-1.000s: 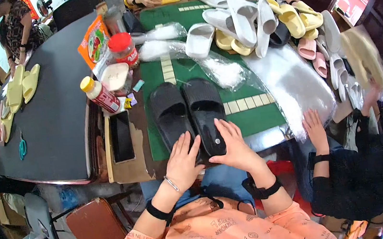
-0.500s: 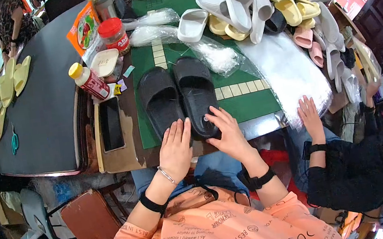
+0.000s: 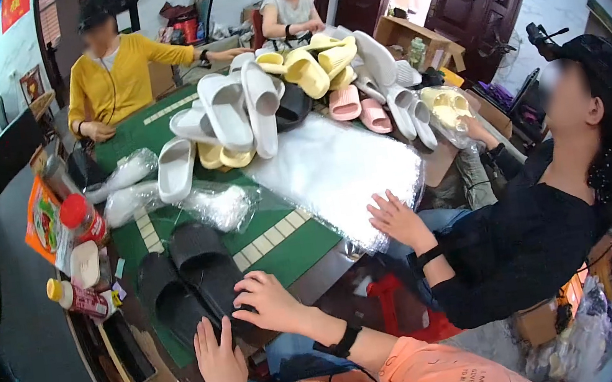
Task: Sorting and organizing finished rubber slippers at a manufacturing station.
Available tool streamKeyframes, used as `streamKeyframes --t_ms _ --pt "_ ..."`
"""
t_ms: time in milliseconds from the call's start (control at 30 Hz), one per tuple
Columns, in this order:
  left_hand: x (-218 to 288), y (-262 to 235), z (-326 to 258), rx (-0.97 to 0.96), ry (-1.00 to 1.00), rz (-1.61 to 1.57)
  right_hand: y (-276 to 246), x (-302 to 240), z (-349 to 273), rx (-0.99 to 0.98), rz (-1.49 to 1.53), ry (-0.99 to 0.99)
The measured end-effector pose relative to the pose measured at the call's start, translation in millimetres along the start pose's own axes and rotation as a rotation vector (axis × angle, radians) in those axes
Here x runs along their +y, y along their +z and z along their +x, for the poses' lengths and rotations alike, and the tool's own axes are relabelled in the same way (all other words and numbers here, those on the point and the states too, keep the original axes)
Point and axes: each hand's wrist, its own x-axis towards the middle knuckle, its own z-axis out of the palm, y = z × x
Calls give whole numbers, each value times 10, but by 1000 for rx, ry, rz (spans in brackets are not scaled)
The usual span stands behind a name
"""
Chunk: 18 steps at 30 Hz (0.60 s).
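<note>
A pair of black slippers lies side by side on the green mat [image 3: 295, 258], heels toward me. My left hand [image 3: 220, 357] rests flat at the heel of the left slipper [image 3: 167, 294], fingers stretched out and close together. Over the heel of the right slipper [image 3: 207, 262], my right hand [image 3: 270, 300] has its fingers bent and apart. Neither hand lifts a slipper; both soles stay on the mat. Beyond their toes lie clear plastic bags [image 3: 219, 206] with white stuff inside.
A co-worker's hand [image 3: 399, 221] lies on a stack of clear plastic sleeves [image 3: 339, 175] to the right. Behind is a heap of white, yellow and pink slippers [image 3: 262, 108]. Left stand a red-lidded jar [image 3: 83, 218], a yellow-capped bottle [image 3: 77, 298] and a phone [image 3: 127, 350].
The view has swung up and right, so the slippers and my hands appear farther left. Both hands stay at the slipper heels. The co-worker at right holds a bagged yellow pair.
</note>
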Motion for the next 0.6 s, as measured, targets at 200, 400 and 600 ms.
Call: streamKeyframes --t_ms 200,400,600 --pt "12 -10 20 -14 12 12 140 131 141 116 108 -17" --pt "92 -14 60 -16 -55 -47 182 160 121 134 163 -1" --pt "128 99 74 39 -76 49 111 127 136 114 177 20"
